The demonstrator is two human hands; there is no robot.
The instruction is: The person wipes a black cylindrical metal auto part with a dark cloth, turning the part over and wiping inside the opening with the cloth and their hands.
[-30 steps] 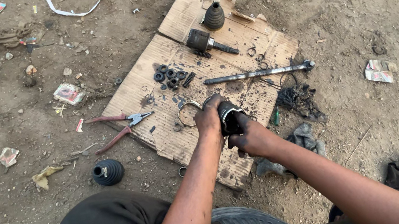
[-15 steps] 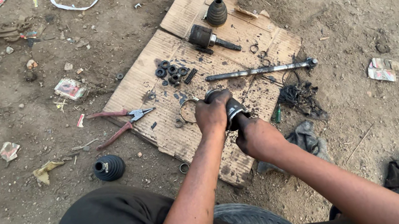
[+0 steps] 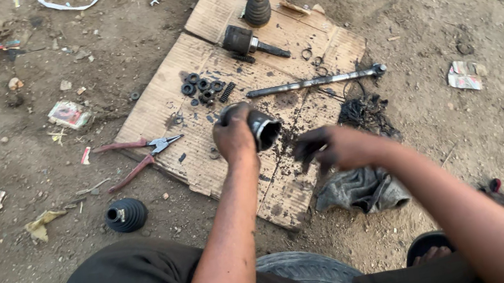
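My left hand (image 3: 234, 136) grips a greasy dark metal joint housing (image 3: 261, 127), a cup-shaped part with its mouth turned right. My right hand (image 3: 329, 148), black with grease, hovers just right of it with fingers loosely apart and nothing in them. Both hands are over a flattened cardboard sheet (image 3: 169, 101) on the dirt. Beyond them lie a long steel shaft (image 3: 314, 82), another joint with a stub shaft (image 3: 248, 42), a black rubber boot (image 3: 257, 8), and several small dark bearings and rings (image 3: 205, 89).
Red-handled pliers (image 3: 138, 156) lie at the cardboard's left edge. A second rubber boot (image 3: 125, 215) sits on the dirt at lower left. A grey rag (image 3: 361, 190) and a black tangle (image 3: 364, 113) lie right of my hands. Paper scraps litter the ground.
My right hand has come off the joint housing and moved right. My left hand still holds the housing, now turned with its open end to the right.
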